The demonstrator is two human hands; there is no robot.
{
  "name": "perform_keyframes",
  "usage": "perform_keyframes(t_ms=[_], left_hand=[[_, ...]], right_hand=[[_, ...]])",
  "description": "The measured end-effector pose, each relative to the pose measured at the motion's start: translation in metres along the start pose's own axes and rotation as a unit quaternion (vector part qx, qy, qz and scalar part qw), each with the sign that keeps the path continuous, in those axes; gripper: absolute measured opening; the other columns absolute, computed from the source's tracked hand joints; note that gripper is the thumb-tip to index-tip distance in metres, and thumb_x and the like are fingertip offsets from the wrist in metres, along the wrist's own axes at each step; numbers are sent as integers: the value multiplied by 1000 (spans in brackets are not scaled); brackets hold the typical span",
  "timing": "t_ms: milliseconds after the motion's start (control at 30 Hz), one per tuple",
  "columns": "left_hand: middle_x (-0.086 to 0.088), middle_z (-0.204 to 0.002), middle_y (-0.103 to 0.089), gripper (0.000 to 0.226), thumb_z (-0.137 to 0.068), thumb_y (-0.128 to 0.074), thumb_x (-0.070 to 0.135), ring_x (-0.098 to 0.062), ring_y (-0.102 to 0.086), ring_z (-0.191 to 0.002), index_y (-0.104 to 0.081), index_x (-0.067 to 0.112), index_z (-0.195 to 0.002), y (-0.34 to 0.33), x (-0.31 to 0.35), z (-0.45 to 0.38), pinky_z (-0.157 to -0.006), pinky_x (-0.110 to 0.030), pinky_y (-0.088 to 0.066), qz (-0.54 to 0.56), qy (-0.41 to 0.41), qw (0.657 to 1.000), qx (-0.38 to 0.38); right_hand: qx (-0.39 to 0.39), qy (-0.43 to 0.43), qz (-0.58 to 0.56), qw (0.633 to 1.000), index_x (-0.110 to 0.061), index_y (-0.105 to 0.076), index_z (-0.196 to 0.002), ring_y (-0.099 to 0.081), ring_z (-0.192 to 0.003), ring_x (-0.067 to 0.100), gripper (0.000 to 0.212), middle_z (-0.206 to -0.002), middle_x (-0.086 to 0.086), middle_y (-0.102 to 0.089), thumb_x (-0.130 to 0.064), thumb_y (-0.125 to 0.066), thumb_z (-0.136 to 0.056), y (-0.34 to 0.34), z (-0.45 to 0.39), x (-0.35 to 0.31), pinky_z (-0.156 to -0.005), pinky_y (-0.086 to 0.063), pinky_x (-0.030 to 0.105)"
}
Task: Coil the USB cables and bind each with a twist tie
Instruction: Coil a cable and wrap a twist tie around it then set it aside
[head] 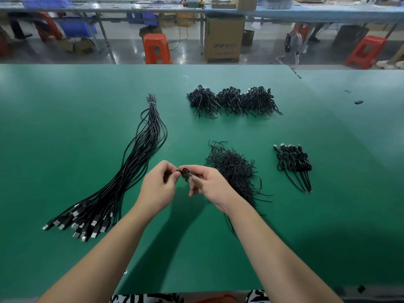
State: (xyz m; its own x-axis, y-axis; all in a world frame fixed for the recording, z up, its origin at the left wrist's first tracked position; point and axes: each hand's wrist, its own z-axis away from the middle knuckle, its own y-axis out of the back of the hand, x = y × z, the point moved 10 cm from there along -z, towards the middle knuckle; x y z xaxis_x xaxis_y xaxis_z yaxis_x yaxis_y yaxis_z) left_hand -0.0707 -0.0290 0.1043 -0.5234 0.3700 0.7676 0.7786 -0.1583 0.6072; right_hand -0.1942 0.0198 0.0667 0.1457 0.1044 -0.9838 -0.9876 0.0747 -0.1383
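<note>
Both hands meet above the green table (65, 119). My right hand (209, 184) grips a small coiled black USB cable (185, 174), partly hidden by its fingers. My left hand (158, 184) pinches a thin black twist tie (178, 171) at the coil's left end. A long bundle of uncoiled black USB cables (135, 162) lies to the left, with its plugs toward me. Loose black twist ties (235, 169) form a heap just right of my right hand. Several coiled and bound cables (294, 164) lie in a row at the right.
Three heaps of coiled black cables (231, 101) sit toward the far side of the table. A small black piece (358, 102) lies at the far right. Beyond the table stand orange stools (156, 49), a cardboard box (224, 38) and other benches.
</note>
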Motion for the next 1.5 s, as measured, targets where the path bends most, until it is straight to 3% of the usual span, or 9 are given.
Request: perform_keyframes(t_ms=[100,267,400,600,767,967,1067,1167,1500], left_hand=[[8,-59,-50,33,-93,-63,7,-5,-44,-55,-47,29,-74,-1,5,2,-54,-17,-35,-7,-13,1000,0],[9,-68,-56,20,-91,-63,4,-10,-50,-62,-53,19,-81,4,21,8,-60,-27,-36,-68,-66,995,37],[-3,-75,-62,15,-85,-58,-5,-29,-48,-56,-59,10,-80,1,45,17,-66,-33,-27,-226,-203,950,69],[1,-78,-61,22,-77,-68,-9,-24,-42,-56,-67,12,-83,2,54,26,-65,-33,-32,-266,-321,906,77],[3,-82,-62,25,-96,-50,23,-25,-46,-62,-70,13,-85,10,51,23,-67,-31,-36,-170,-283,941,71],[11,-94,-52,8,-89,-67,21,-15,-53,-71,-62,20,-96,14,45,20,-73,-28,-43,-78,-233,967,71],[12,-101,-44,49,-79,-81,25,-4,-51,-77,-49,26,-115,25,33,15,-80,-9,-38,-18,-174,979,103],[0,-106,-47,76,-69,-87,30,-2,-50,-82,-44,22,-132,27,33,12,-89,-5,-33,-6,-179,980,89],[11,-116,-43,62,-86,-60,53,-6,-52,-81,-41,26,-139,-3,16,-3,-86,-11,-36,-40,-153,986,43]], right_hand=[[52,20,141,988,-38,-69,-93,-47,-58,11,26,-86,-3,-56,-16,-59,-100,10,-1,-6,-61,-45,28],[83,18,185,979,-5,-57,-77,-32,-49,8,36,-56,-4,-40,-29,-52,-103,9,-1,-2,-51,-28,28],[88,-16,151,985,-16,-55,-64,-31,-41,8,41,-43,-13,-41,-26,-51,-103,6,-1,6,-47,-25,29],[14,-51,101,994,-3,-70,-86,-39,-48,12,45,-67,13,-53,-35,-44,-104,-1,4,12,-45,-32,24],[-19,9,100,995,-10,-64,-77,-42,-55,19,40,-74,12,-55,-35,-48,-104,-6,9,4,-53,-39,29],[-22,5,15,1000,3,-69,-100,-50,-60,20,35,-82,11,-67,-22,-45,-106,-3,10,5,-59,-49,30],[-71,-19,-53,996,-4,-71,-106,-62,-76,22,29,-89,5,-74,-22,-49,-104,-7,14,5,-80,-56,37],[-105,-40,-73,991,-8,-75,-105,-66,-105,27,25,-107,14,-73,-24,-58,-96,-5,15,8,-109,-41,51],[-1,-94,-92,991,-3,-74,-95,-75,-90,29,23,-95,18,-75,-15,-78,-76,41,12,4,-70,-60,35]])
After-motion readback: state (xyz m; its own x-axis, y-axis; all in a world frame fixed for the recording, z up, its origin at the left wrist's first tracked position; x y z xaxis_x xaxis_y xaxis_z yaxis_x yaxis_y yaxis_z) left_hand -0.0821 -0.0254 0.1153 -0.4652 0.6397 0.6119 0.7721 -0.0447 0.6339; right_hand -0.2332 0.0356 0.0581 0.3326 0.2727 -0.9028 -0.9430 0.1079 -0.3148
